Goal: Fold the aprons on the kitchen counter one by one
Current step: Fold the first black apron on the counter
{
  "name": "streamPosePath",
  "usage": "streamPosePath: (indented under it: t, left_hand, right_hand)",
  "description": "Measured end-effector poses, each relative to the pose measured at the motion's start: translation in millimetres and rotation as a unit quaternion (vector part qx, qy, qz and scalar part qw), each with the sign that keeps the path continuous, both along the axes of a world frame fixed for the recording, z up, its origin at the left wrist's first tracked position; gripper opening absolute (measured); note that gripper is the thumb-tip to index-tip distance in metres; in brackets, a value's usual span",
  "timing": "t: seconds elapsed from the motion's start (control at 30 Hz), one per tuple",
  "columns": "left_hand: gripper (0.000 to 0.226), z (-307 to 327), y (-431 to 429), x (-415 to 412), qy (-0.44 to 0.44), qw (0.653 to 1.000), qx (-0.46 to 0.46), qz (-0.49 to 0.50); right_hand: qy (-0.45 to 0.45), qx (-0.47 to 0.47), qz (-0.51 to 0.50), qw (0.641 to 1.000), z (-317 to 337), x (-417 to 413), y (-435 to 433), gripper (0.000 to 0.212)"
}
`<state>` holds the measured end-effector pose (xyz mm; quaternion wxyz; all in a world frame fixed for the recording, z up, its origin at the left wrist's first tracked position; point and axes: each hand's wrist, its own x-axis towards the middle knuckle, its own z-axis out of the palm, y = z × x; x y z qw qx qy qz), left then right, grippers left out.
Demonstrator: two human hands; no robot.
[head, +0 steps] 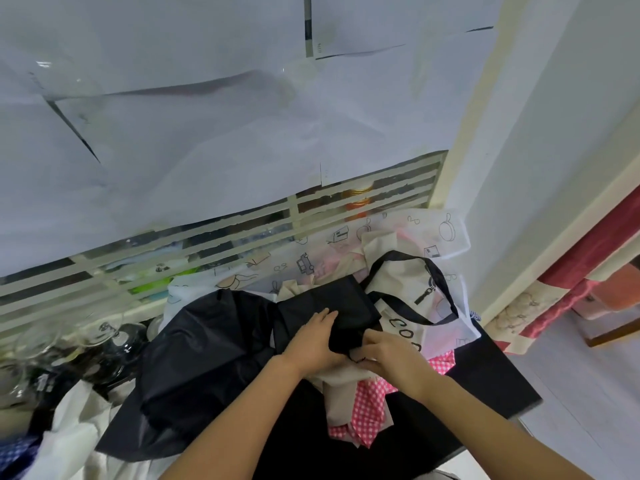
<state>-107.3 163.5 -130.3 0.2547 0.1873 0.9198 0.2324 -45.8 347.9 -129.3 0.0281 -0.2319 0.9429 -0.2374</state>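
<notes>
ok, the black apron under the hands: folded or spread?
Folded. The black apron is a compact bundle; left hand presses it, right hand pinches its near edge.

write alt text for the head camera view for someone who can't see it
Two hands fold a black apron atop other cloths on a dark counter: the left hand presses flat on it, the right hand pinches its edge. Around it lie a crumpled black cloth, a white apron with black straps and a pink checked cloth.

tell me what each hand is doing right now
Left hand: open, fingers flat on the folded black fabric apron.
Right hand: grip closed, pinching that apron's near edge.
</notes>
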Motion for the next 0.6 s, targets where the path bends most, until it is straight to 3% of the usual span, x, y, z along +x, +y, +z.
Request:
streamPosePath:
  t: [0.1,0.13,0.23,0.33,0.47,0.6]
  left_hand:
    - [0.1,13,-12,-5,-0.06,0.997,0.04,-0.007]
    - [0.093,16,-15,-6,-0.046,0.998,0.047,-0.001]
    - [0.072,17,-20,-8,0.009,0.999,0.04,0.006]
    - [0.069,12,-22,-9,0.004,1.0,0.03,-0.005]
    - [0.074,11,-24,-15,-0.031,0.999,0.04,0.006]
    - [0.096,8,-30,-14,-0.056,0.992,0.106,0.043]
  right_hand:
    - [0.033,0.029,-0.006,0.999,-10,-7,11,0.016]
    - [0.036,0.038,0.001,0.999,-13,-10,14,0.01]
    - [0.053,0.062,0.016,0.997,-16,-16,16,0.022]
    - [0.072,0.058,0.017,0.996,-13,-19,15,0.006]
    - [-0.062,-0.092,-0.083,0.99,-2,-23,14,0.011]
    - [-0.156,-0.298,-0.238,0.911,7,-27,13,0.011]
